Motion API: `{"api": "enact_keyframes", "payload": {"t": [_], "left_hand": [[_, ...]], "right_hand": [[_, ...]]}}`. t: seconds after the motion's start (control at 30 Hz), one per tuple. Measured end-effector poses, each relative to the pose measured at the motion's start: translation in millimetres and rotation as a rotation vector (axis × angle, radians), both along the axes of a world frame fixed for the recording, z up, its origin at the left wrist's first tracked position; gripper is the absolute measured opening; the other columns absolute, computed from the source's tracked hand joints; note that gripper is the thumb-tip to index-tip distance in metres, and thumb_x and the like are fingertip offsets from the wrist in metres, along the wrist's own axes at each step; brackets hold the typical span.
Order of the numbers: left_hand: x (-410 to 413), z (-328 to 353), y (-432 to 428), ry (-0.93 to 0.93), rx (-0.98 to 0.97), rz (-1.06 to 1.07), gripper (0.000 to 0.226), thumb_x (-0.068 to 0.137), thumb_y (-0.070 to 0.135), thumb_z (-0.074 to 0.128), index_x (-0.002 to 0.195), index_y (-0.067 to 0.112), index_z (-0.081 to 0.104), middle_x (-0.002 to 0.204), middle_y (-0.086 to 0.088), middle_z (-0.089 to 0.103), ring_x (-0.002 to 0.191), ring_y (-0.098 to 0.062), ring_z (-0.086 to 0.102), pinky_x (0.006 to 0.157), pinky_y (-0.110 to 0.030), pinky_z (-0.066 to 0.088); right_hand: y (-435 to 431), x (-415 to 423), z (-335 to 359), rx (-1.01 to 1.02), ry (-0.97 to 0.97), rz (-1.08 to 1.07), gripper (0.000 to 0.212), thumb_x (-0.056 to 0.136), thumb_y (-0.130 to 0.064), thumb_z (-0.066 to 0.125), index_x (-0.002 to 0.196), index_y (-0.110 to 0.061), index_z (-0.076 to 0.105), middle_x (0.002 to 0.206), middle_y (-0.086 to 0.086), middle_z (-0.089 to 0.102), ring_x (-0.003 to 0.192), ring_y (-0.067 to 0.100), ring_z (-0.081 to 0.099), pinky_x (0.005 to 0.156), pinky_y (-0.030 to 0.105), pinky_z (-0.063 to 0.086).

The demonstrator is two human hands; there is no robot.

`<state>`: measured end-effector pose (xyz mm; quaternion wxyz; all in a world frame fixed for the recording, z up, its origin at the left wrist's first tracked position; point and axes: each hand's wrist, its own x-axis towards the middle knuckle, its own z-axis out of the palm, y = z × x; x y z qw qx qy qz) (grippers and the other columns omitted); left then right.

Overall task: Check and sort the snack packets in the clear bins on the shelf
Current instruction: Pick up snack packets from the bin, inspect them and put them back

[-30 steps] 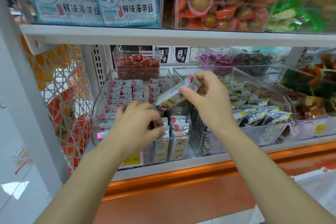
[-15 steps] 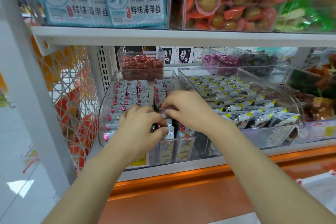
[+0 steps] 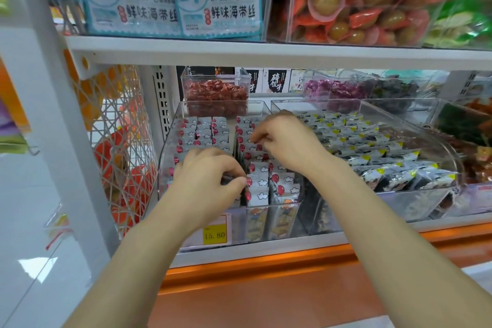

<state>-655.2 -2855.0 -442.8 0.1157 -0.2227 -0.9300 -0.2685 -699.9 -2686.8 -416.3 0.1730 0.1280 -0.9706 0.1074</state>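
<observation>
Foil-film packets (image 3: 259,186), silver with red balloon print, stand on edge in two columns inside the left bin (image 3: 168,146) on the shelf (image 3: 266,54).

Handling (judgement): light, soft, slick. Each will bend and slide against its neighbours, and a row will topple if its support goes. Best hold: pinch the crimped top edge between thumb and forefinger and lift straight up. Squeezing the belly may crush the contents.

Hands: left hand (image 3: 210,181) sits at the front of the bin, fingers curled over the left column, thumb tip against a packet at the centre gap. It appears to hold a bunch in place. Right hand (image 3: 288,141) is further back, fingertips (image 3: 257,138) curled down onto packet tops in the right column. Pinching or only pressing: cannot tell.

Change: one second ago the right hand held a single packet up above the bin. Half a second ago it was down at the front beside the left hand. Now nothing is lifted, and it has moved toward the rear rows. Left hand is essentially unmoved.

Right bin (image 3: 450,157): dark packets, untouched.
</observation>
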Motion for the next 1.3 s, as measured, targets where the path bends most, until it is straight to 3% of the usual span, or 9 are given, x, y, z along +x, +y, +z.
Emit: {"api": "enact_keyframes", "payload": {"t": [0.2,0.33,0.53,0.7,0.83,0.93,1.1,1.2,1.3], "left_hand": [[-3,1,-3,0.003,0.028,0.042,0.014,0.088,0.027,0.055,0.090,0.028,0.068,0.103,0.007,0.058,0.111,-0.022,0.044,0.096,-0.043,0.038],[-4,2,-6,-0.007,0.038,0.080,0.015,0.090,0.027,0.053,0.091,0.029,0.068,0.105,0.007,0.058,0.112,-0.022,0.043,0.097,-0.043,0.038],[-6,5,-8,0.082,0.132,0.120,0.016,0.090,0.019,0.054,0.091,0.023,0.070,0.086,0.016,0.051,0.104,-0.021,0.050,0.098,-0.042,0.038],[-8,3,-8,0.098,0.197,0.180,0.021,0.091,0.020,0.054,0.108,0.021,0.066,0.113,0.001,0.062,0.115,-0.021,0.049,0.101,-0.040,0.038],[-5,2,-2,0.085,0.293,0.138,0.035,0.092,0.020,0.054,0.127,0.015,0.056,0.115,-0.001,0.061,0.103,-0.014,0.055,0.090,-0.026,0.042],[-1,0,3,0.018,0.378,0.095,0.040,0.094,0.021,0.052,0.134,0.016,0.049,0.112,0.004,0.060,0.097,-0.011,0.055,0.083,-0.023,0.042],[1,-1,6,-0.072,0.538,0.064,0.023,0.094,0.021,0.052,0.115,0.022,0.060,0.087,0.011,0.063,0.068,-0.001,0.060,0.049,-0.006,0.042],[2,1,4,-0.238,0.787,0.065,0.009,0.091,0.022,0.057,0.095,0.021,0.065,0.075,0.004,0.066,0.058,-0.001,0.062,0.047,-0.009,0.044],[2,2,3,-0.384,0.964,0.071,0.010,0.088,0.026,0.060,0.093,0.019,0.066,0.071,0.001,0.067,0.058,-0.010,0.064,0.050,-0.018,0.049]], "right_hand": [[-8,-11,-12,0.235,0.075,-0.070,0.009,0.086,-0.028,0.064,0.091,-0.024,0.070,0.109,0.006,0.057,0.115,0.025,0.044,0.072,0.030,0.039],[-7,-13,-11,0.166,0.075,-0.029,0.009,0.087,-0.016,0.059,0.091,-0.019,0.067,0.103,0.005,0.060,0.105,0.024,0.051,0.070,0.028,0.036],[-1,3,2,-0.224,0.235,0.005,0.006,0.093,-0.009,0.048,0.093,-0.009,0.054,0.090,0.008,0.057,0.080,0.026,0.055,0.070,0.039,0.049],[7,29,1,-0.563,0.352,-0.017,0.007,0.097,-0.011,0.046,0.091,-0.010,0.050,0.078,0.009,0.059,0.068,0.027,0.060,0.064,0.045,0.051],[16,47,-2,-0.805,0.336,-0.043,0.024,0.096,-0.009,0.047,0.078,-0.024,0.044,0.076,-0.002,0.057,0.050,0.008,0.059,0.045,0.013,0.040],[18,55,-5,-1.020,0.205,-0.056,0.020,0.097,-0.010,0.047,0.079,-0.021,0.047,0.082,0.003,0.060,0.045,0.008,0.060,0.047,0.018,0.047],[16,66,-11,-1.342,0.022,0.003,0.011,0.097,-0.005,0.047,0.086,-0.008,0.051,0.080,0.010,0.064,0.057,0.013,0.067,0.053,0.024,0.057],[19,69,-14,-1.460,-0.068,0.033,0.011,0.096,-0.010,0.051,0.086,-0.006,0.053,0.078,0.009,0.069,0.063,0.016,0.069,0.055,0.024,0.057],[21,71,-16,-1.555,-0.141,0.074,0.013,0.094,-0.014,0.054,0.086,-0.004,0.056,0.073,0.006,0.072,0.063,0.015,0.069,0.054,0.021,0.054]]}}
